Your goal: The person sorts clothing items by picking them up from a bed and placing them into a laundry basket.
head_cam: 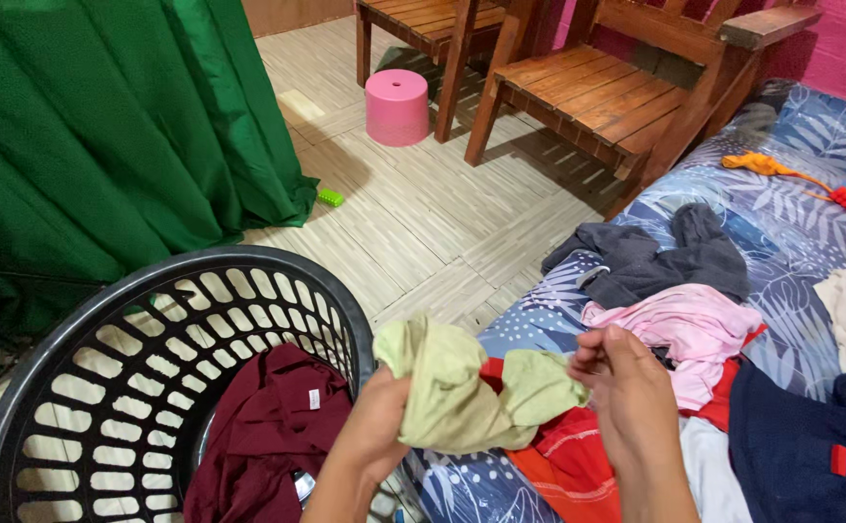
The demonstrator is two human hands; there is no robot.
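Both hands pinch the pale green cloth (461, 397): left hand (376, 431) bunches it, right hand (626, 392) nips one edge. Loose grip w/ slack: cloth may slip onto the bed (791, 194) pile or into the black basket (84, 339).

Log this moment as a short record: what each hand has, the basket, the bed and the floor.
left hand: grips the bunched pale green garment
right hand: pinches the same garment's other end
basket: dark, slotted wall, maroon garment inside
bed: leaf-print sheet with grey garment, pink garment, red cloth, navy cloth
floor: pink stool, green toy brick
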